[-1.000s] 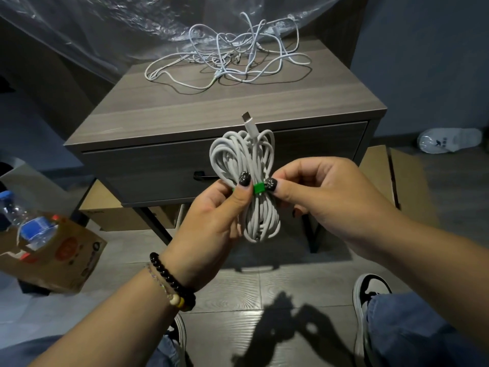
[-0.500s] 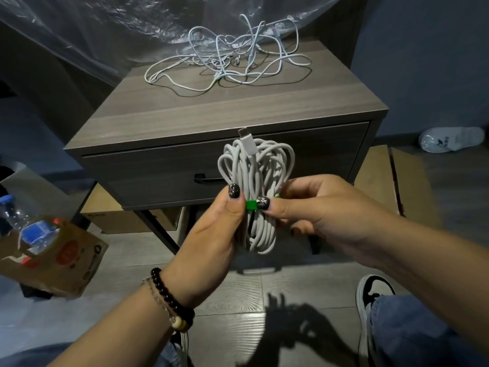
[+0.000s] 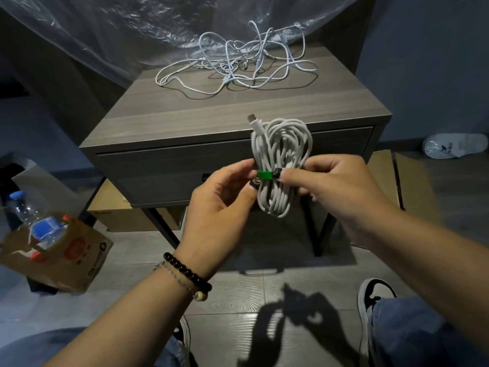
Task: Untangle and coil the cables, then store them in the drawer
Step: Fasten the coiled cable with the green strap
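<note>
From the head view, both hands meet in front of the nightstand [image 3: 238, 123], working on one coil [image 3: 280, 165] of white cable held in the air just ahead of the drawer [image 3: 164, 178]. The left hand [image 3: 222, 205] pinches the coil at its waist, thumb against the strands just under the green tie [image 3: 264, 174], while the right hand [image 3: 336, 186] pinches the other end of that tie with thumb and forefinger; neither is slack, both are closed on the bundle. The coil stands nearly upright, its long axis running up and down, loops fanning above the tie and hanging below it, with a plug [image 3: 254, 123] poking up at the top left. The tie crosses that axis sideways, right between the two thumbs, so each hand is equally near; I'd judge the wrap is being cinched or fastened. The drawer is shut, its handle mostly hidden behind the left hand, directly behind and slightly left of the coil, so the left hand looks better placed to pull it open once the right takes the bundle. Farther back on the top lies a tangle [image 3: 238, 64] of thin white cables, still unsorted, well apart from the hands.
</note>
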Motion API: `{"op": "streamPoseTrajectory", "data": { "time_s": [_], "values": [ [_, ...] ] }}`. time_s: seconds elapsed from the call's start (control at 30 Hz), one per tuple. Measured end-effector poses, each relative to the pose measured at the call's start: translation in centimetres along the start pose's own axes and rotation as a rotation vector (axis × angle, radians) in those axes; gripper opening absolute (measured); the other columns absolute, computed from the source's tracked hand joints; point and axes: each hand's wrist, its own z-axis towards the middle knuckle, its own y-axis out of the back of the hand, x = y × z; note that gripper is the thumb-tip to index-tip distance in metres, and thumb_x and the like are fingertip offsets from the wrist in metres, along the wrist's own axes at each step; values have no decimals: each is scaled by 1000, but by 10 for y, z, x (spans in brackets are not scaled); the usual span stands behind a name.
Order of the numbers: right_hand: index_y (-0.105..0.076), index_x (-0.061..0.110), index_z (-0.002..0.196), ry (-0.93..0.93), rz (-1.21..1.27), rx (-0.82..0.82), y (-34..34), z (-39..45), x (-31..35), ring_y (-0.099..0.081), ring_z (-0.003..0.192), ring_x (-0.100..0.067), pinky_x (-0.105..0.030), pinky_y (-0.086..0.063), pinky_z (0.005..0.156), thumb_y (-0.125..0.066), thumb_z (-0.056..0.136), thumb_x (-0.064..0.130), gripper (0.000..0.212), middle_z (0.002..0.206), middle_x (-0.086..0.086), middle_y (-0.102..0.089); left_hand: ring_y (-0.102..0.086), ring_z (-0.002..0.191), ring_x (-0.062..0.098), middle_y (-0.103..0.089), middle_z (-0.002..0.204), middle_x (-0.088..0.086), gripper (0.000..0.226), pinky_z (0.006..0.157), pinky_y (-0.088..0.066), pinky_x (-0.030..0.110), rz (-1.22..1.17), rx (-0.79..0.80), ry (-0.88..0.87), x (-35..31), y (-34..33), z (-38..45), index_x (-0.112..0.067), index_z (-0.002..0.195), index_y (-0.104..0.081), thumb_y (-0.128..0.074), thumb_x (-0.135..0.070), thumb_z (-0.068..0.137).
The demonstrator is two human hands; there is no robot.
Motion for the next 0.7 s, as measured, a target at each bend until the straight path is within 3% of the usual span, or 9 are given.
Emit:
{"op": "streamPoseTrajectory", "data": {
  "time_s": [0.13, 0.2, 0.27, 0.37, 0.47, 0.6, 0.7],
  "values": [
    [-65, 8, 79, -34, -131, -46, -1, 1, -12, -59, 56, -4, -22, -48, 55, -82, 62, 28, 31, 60, 4, -64, -64, 109, 12, -68, 115, 4, 39, 95, -49, 24, -8, 54, 69, -5, -4, -8, -9, 120, -61, -52, 11, 88],
    [-64, 13, 80, -29, -255, -11, 1, 2, -18, -58, 60, -6, -25, -49, 58, -84, 61, 29, 32, 67, 2, -61, -64, 109, 16, -69, 113, 8, 38, 98, -49, 29, -141, 21, 188, -7, -6, -11, -9, 116, -63, -50, 12, 88],
    [-66, 17, 84, -54, -319, 117, 5, 3, -18, -61, 66, -9, -30, -57, 65, -84, 68, 22, 24, 75, -1, -63, -68, 97, 18, -73, 101, 14, 31, 90, -54, 27, -352, -1, 344, -8, -5, -12, -6, 101, -71, -49, 11, 88],
    [-71, 16, 81, -24, -399, 236, 10, 2, -19, -64, 61, -9, -29, -58, 66, -79, 75, 9, 12, 72, -1, -67, -71, 87, 18, -74, 94, 17, 30, 75, -57, 21, -518, 9, 446, -5, 0, -11, -4, 83, -76, -50, 8, 87],
    [-72, 19, 77, 99, -498, 169, 9, 3, -19, -64, 66, -4, -18, -52, 63, -83, 70, 15, 14, 73, 3, -70, -70, 87, 14, -74, 99, 12, 39, 69, -55, 17, -473, 73, 456, -1, 4, -11, -6, 94, -76, -44, 15, 84],
    [-65, 22, 110, 7, -383, 182, 10, 5, -19, -67, 86, -9, -25, -57, 76, -86, 65, 16, 51, 96, 5, -68, -70, 87, 15, -72, 105, 13, 53, 65, -54, 17, -479, 124, 437, 0, 10, -6, -3, 119, -61, -37, 22, 79],
    [-68, 23, 106, -17, -247, 260, 8, 4, -16, -70, 84, -5, -21, -57, 75, -82, 70, 8, 41, 92, 5, -73, -70, 95, 17, -71, 109, 12, 53, 72, -56, 20, -509, 111, 423, -3, 11, -3, -3, 125, -56, -37, 21, 82]
  ]
}}
